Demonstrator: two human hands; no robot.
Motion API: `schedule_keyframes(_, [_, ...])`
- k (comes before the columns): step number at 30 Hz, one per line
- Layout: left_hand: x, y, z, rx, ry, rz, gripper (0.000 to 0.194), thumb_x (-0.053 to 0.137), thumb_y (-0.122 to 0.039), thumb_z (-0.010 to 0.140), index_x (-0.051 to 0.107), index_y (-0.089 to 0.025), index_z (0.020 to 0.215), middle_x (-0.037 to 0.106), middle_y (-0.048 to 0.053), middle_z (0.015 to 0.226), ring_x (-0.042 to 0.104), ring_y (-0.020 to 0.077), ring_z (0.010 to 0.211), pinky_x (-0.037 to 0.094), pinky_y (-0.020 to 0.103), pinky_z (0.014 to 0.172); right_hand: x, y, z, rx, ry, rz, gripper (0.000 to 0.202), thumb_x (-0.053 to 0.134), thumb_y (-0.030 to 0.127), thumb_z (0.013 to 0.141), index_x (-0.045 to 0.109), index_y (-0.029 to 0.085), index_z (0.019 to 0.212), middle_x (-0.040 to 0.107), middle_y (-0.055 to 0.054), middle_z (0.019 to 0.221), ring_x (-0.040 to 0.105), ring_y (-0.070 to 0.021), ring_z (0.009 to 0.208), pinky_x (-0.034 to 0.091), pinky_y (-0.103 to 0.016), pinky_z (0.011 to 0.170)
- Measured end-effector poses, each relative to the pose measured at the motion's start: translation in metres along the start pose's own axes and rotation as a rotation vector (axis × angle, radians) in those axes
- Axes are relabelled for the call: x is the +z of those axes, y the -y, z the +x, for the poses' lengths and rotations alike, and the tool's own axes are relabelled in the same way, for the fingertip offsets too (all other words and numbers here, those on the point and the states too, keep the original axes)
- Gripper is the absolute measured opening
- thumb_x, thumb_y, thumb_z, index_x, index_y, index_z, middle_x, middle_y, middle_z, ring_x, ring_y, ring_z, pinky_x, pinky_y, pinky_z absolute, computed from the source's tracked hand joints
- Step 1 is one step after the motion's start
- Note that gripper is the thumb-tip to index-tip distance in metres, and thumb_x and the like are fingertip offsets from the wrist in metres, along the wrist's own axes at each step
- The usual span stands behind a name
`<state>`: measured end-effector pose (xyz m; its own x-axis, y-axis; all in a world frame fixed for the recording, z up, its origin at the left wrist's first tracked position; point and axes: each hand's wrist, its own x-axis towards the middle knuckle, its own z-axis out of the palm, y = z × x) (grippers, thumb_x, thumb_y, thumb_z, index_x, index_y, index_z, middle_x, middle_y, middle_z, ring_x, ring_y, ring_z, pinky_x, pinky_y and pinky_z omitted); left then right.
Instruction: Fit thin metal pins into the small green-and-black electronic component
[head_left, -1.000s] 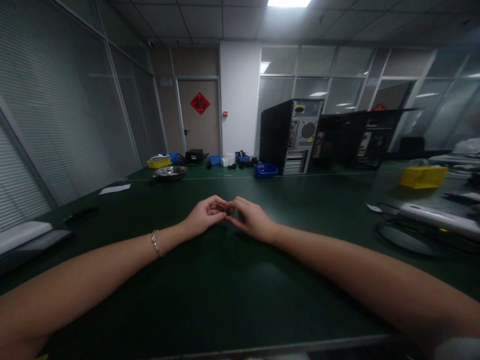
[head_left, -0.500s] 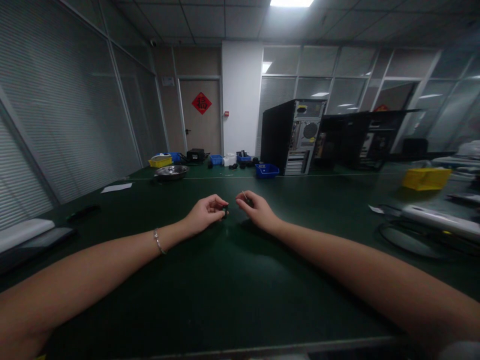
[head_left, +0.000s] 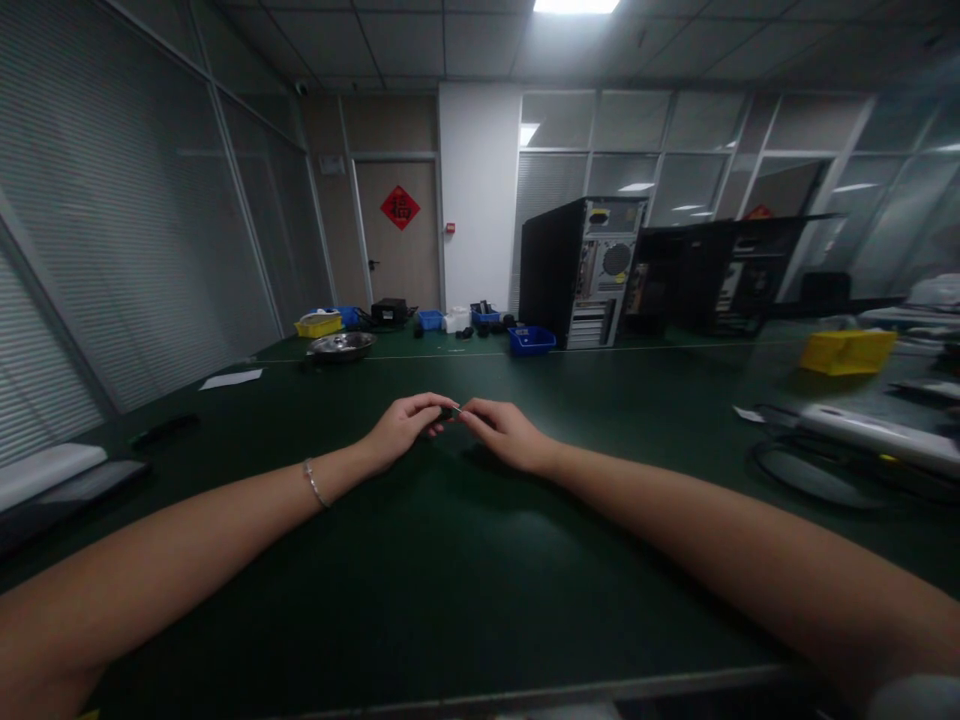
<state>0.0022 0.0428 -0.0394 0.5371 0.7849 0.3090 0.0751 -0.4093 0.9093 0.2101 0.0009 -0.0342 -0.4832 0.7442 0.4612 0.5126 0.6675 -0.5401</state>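
Observation:
My left hand (head_left: 403, 428) is closed on a small black piece (head_left: 446, 412), pinched between thumb and fingers; its kind is too small to make out. My right hand (head_left: 506, 433) pinches a thin, pale, stick-like thing (head_left: 457, 408), whose tip meets or nearly meets the black piece. Both hands are just above the dark green tabletop (head_left: 420, 580), fingertips almost together. The curled fingers hide most of both held things.
Toward the back are a metal bowl (head_left: 341, 346), a yellow bin (head_left: 319, 325), a blue bin (head_left: 532, 341) and a black computer tower (head_left: 581, 275). To the right lie a yellow box (head_left: 847, 352) and cables (head_left: 814, 475). A dark flat device (head_left: 75, 495) lies left.
My right hand has moved left to my left hand, bringing the thin stick-like thing to the black piece. My left hand has turned the black piece from upright to more level.

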Motion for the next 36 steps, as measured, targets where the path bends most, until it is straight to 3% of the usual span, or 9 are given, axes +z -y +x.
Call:
schedule_keyframes(5, [0.001, 0.001, 0.000, -0.013, -0.007, -0.004, 0.034, 0.059, -0.034, 0.083, 0.063, -0.016, 0.111, 0.066, 0.006, 0.092, 0.058, 0.0157, 0.074, 0.047, 0.029, 0.068, 0.000, 0.001, 0.000, 0.017, 0.002, -0.032, 0.029, 0.042, 0.035, 0.096, 0.063, 0.016, 0.097, 0.063, -0.003, 0.084, 0.055, -0.0142, 0.073, 0.040, -0.024, 0.067])
schedule_keyframes(11, [0.003, -0.006, -0.003, -0.026, -0.008, -0.007, 0.026, 0.061, -0.031, 0.081, 0.066, -0.014, 0.100, 0.064, 0.004, 0.084, 0.056, 0.0137, 0.070, 0.047, 0.028, 0.066, 0.002, 0.000, 0.001, 0.031, -0.003, -0.097, 0.028, 0.043, 0.035, 0.095, 0.064, 0.016, 0.094, 0.062, -0.003, 0.082, 0.053, -0.0138, 0.071, 0.038, -0.024, 0.064])
schedule_keyframes(29, [0.001, -0.004, -0.002, -0.017, -0.043, 0.012, 0.027, 0.061, -0.031, 0.082, 0.068, -0.015, 0.102, 0.066, 0.007, 0.092, 0.058, 0.0158, 0.076, 0.048, 0.029, 0.069, 0.001, -0.001, 0.000, 0.091, -0.004, -0.176, 0.028, 0.043, 0.036, 0.095, 0.064, 0.018, 0.094, 0.063, -0.002, 0.079, 0.052, -0.0129, 0.067, 0.034, -0.023, 0.059])
schedule_keyframes(36, [0.001, -0.004, -0.003, 0.009, -0.017, 0.193, 0.033, 0.067, -0.029, 0.077, 0.067, -0.016, 0.107, 0.067, 0.004, 0.084, 0.055, 0.0144, 0.067, 0.043, 0.024, 0.060, 0.004, -0.002, 0.001, 0.073, -0.014, -0.252, 0.026, 0.043, 0.035, 0.094, 0.064, 0.019, 0.094, 0.064, -0.002, 0.079, 0.053, -0.0130, 0.067, 0.034, -0.023, 0.060])
